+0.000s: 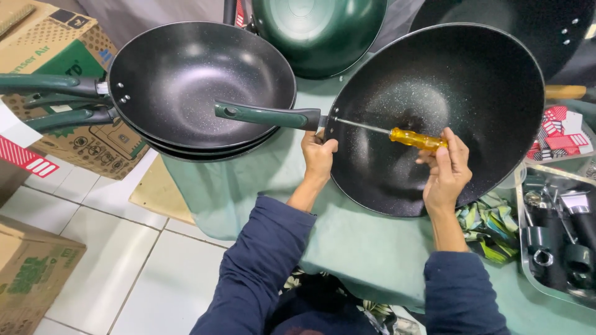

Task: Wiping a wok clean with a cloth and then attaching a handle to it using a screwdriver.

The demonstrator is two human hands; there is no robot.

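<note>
A large black speckled wok (472,80) rests tilted on a green cloth (360,248). Its dark green handle (267,115) sticks out to the left over a stack of similar woks (186,74). My left hand (318,155) grips the wok's rim just below where the handle joins. My right hand (446,170) holds a screwdriver (410,138) with a yellow handle inside the wok. Its metal shaft points left to the handle joint.
Another green wok (316,31) stands upside down at the back, a further black one (546,25) at the far right. Cardboard boxes (56,56) stand at left. A tray (559,236) of handle parts lies at right, beside a patterned cloth (490,223).
</note>
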